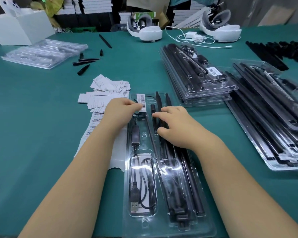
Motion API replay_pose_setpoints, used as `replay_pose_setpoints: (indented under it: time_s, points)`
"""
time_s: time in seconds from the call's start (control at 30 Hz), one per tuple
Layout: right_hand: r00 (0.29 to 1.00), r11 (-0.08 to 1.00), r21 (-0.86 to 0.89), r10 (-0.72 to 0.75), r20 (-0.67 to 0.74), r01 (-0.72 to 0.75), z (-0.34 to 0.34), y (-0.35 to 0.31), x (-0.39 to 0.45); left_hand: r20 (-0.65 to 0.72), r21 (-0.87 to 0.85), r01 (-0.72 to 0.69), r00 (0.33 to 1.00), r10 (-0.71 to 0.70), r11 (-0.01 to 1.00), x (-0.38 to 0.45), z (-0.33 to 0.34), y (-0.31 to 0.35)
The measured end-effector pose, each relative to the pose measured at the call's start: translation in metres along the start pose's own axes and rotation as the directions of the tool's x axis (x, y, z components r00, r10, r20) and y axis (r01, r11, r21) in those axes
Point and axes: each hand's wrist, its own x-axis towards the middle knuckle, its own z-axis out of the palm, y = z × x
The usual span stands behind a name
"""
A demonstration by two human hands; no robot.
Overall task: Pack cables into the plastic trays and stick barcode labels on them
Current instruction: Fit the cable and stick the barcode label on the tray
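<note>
A clear plastic tray (207,225) lies lengthwise in front of me, closed over a black USB cable (136,179) and several black rods (179,169). A white barcode label (142,101) sits on the tray's far left end. My left hand (118,114) pinches the near end of that label with fingertips. My right hand (175,125) rests on the tray's middle, its fingers spread and pressing down over the rods.
A barcode label sheet (93,124) and loose backing slips (103,93) lie left of the tray. Stacks of packed trays (196,78) (273,117) fill the right. Empty trays (45,52), black tips (83,63), loose black rods (273,52), white headsets (144,30) and a charger (191,36) sit farther back.
</note>
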Motion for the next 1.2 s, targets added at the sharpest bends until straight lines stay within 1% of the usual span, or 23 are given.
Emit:
replay_pose_setpoints:
  time_s: [0.1,0.3,0.4,0.53,0.7,1.0,1.2]
  points:
    - [1.0,1.0,-0.003,0.001,0.003,-0.001,-0.001,0.0,0.0,-0.02,0.028,-0.026,0.999,0.026,0.999,0.002,0.001,-0.003]
    - [1.0,1.0,-0.016,-0.005,-0.003,0.005,0.0,-0.002,-0.001,-0.025,0.166,-0.075,0.996,0.08,0.983,0.008,0.005,-0.007]
    - [1.0,1.0,-0.021,-0.002,-0.007,0.002,0.001,-0.002,0.0,-0.025,0.261,-0.1,0.994,0.11,0.96,0.012,0.006,-0.008]
    - [1.0,1.0,-0.023,0.0,-0.014,0.0,0.002,-0.003,0.0,-0.021,0.318,-0.122,0.991,0.135,0.94,0.013,0.007,-0.01]
    - [1.0,1.0,-0.025,0.0,-0.014,0.0,0.003,-0.004,0.0,-0.027,0.436,-0.148,0.984,0.177,0.888,0.012,0.009,-0.011]
    - [1.0,1.0,-0.013,0.007,-0.008,-0.007,0.002,-0.006,0.0,-0.041,0.416,-0.13,0.986,0.162,0.9,0.011,0.009,-0.011]
    - [1.0,0.999,-0.042,0.014,0.006,-0.014,-0.002,-0.009,0.001,-0.041,0.422,-0.124,0.987,0.155,0.898,0.01,0.009,-0.011]
